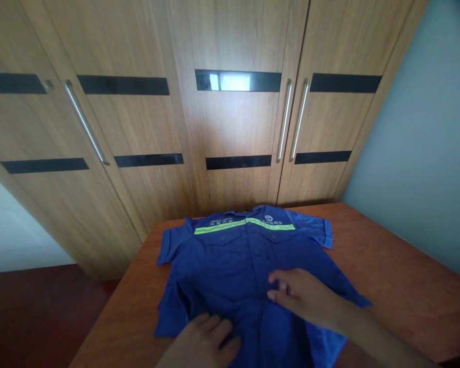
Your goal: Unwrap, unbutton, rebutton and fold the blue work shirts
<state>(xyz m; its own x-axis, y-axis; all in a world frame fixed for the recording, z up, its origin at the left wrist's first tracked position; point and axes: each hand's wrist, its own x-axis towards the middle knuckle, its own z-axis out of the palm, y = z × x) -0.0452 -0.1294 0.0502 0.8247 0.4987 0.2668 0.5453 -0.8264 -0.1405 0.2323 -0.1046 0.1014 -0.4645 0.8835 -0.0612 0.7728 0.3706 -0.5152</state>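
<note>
The left hand (201,345) and right hand (302,296) are bare, as is the right forearm (371,332) to the frame's edge.

A home bedroom, it seems. A tall wood-grain wardrobe (233,128) with long steel handles (284,120) fills the wall.

We see a blue work shirt (230,255) lying front up on the brown desk (398,276), collar away from us, a yellow-green reflective stripe (245,225) across its chest. Our left hand (205,342) lies flat on the lower left of the shirt, fingers spread. Our right hand (302,296) rests palm down near the button line at the middle. Behind the desk stands a wooden wardrobe (230,128) with metal handles (284,120).
</note>
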